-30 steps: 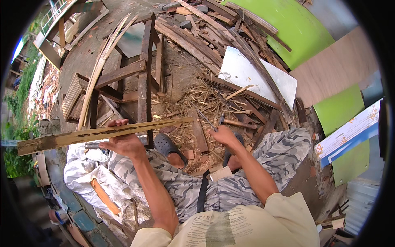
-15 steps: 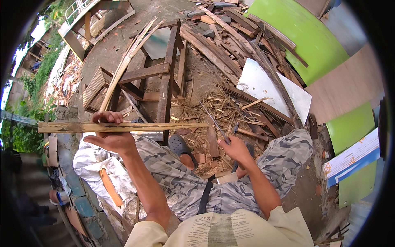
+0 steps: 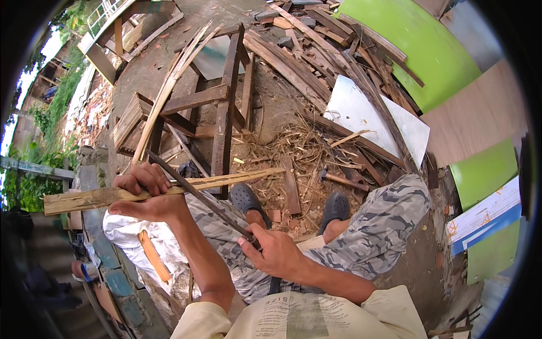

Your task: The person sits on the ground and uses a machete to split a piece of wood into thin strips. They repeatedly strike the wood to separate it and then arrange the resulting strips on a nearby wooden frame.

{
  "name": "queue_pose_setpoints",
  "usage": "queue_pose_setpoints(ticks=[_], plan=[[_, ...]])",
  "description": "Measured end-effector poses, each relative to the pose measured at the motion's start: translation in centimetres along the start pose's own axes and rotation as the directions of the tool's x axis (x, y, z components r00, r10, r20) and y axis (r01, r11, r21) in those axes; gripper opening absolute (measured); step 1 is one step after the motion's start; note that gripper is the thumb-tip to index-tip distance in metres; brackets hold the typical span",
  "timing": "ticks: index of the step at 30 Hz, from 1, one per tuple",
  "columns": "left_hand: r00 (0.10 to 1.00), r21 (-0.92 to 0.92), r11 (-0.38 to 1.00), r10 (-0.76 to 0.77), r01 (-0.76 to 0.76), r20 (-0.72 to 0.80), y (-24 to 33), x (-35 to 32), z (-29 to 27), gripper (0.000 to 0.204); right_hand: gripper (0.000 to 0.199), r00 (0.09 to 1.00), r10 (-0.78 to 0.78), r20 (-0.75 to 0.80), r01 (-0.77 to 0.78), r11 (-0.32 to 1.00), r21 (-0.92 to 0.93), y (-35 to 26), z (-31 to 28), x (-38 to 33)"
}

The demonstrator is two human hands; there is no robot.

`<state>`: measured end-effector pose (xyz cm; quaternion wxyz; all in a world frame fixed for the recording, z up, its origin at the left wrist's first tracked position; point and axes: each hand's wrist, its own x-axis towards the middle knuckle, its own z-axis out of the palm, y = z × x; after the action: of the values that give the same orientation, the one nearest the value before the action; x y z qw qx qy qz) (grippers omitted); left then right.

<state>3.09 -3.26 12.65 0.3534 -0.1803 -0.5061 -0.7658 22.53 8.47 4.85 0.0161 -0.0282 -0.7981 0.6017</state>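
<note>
My left hand (image 3: 148, 195) is closed around a split bamboo strip (image 3: 79, 201), which lies across the left side and narrows toward its right end. In my right hand (image 3: 275, 252), in front of my waist, is a long dark-bladed knife (image 3: 212, 206) like a machete. Its blade slants up and left over the bamboo, just right of my left fingers. Whether the edge touches the strip I cannot tell. My right fingers hide most of the handle.
Ahead stands a dark wooden frame (image 3: 226, 113) with long bamboo strips (image 3: 169, 85) leaning on it. Shavings (image 3: 293, 141) and a hammer (image 3: 345, 181) lie near my sandals. A plank pile (image 3: 293, 68), white sheet (image 3: 350, 110) and green panel (image 3: 435, 68) are to the right; a white sack (image 3: 127, 226) is at left.
My right hand has swung the knife left and nearer to me, so its blade now crosses the bamboo. The strip has tilted, its left end lower, and my left fingers have closed around it.
</note>
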Motion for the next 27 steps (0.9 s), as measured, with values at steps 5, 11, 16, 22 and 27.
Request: queue_pose_setpoints(ticks=[5, 11, 16, 22, 27], plan=[[1.0, 0.012, 1.0, 0.0, 0.0, 0.027, 0.4, -0.4, 0.2, 0.067, 0.027, 0.988, 0.144, -0.051, -0.148, 0.986, -0.076, 3.7, 0.5, 1.3], [1.0, 0.006, 1.0, -0.016, 0.016, 0.019, 0.5, -0.7, 0.2, 0.067, 0.027, 0.997, -0.031, -0.073, 0.02, 0.988, -0.15, 0.6, 1.1, 0.3], [1.0, 0.031, 1.0, -0.002, 0.002, 0.009, 0.6, -0.5, -0.1, 0.067, 0.026, 0.992, 0.117, -0.044, -0.124, 0.967, -0.223, 3.6, 0.9, 1.5], [1.0, 0.022, 1.0, -0.008, 0.009, -0.015, 0.4, -0.4, -0.4, 0.066, 0.028, 0.994, 0.091, -0.059, -0.101, 0.974, -0.203, 2.6, 2.4, 0.8], [1.0, 0.022, 1.0, -0.009, 0.009, -0.01, 0.7, -0.7, -0.4, 0.067, 0.027, 0.966, 0.257, -0.025, -0.249, 0.901, -0.355, 5.6, 0.4, 0.8]])
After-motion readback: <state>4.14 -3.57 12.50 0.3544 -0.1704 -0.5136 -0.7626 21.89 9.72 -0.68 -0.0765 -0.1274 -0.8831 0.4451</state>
